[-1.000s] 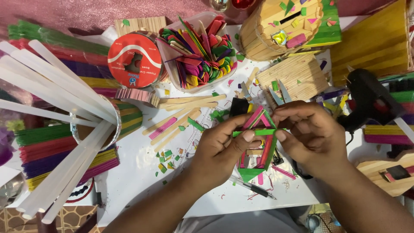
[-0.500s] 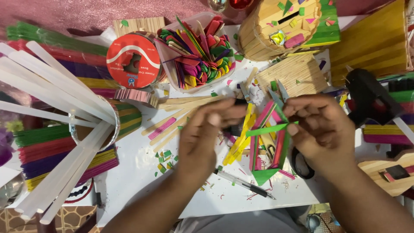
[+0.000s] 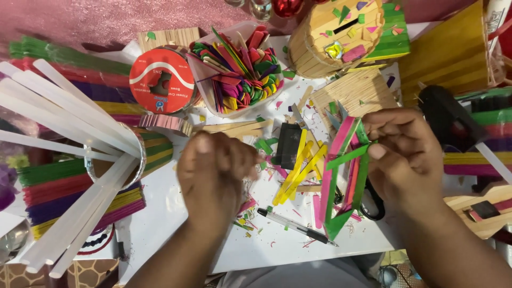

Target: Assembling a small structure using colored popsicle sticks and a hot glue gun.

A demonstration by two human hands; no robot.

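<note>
My right hand [image 3: 406, 154] pinches a green craft stick [image 3: 348, 157] that lies across a flat piece made of glued pink and green sticks [image 3: 346, 176] with a pointed green tip at its near end. My left hand [image 3: 216, 173] hovers over the white table to the left, fingers curled loosely and apart, holding nothing that I can see. Loose yellow sticks [image 3: 300, 166] lie between the hands beside a small black block [image 3: 288, 145]. A black pen [image 3: 296, 226] lies on the white sheet [image 3: 170, 213] near the front.
A clear tub of coloured sticks [image 3: 240, 69] and a red tape roll [image 3: 160, 80] stand at the back. Long white glue sticks [image 3: 64, 128] fan out of a cup on the left over coloured stick bundles. Wooden stick-built boxes [image 3: 341, 37], black scissors [image 3: 373, 205] and a black glue gun [image 3: 453, 120] crowd the right.
My left hand has let go of the stick piece and drawn away to the left. The yellow sticks now lie on the table. My right hand keeps the green stick.
</note>
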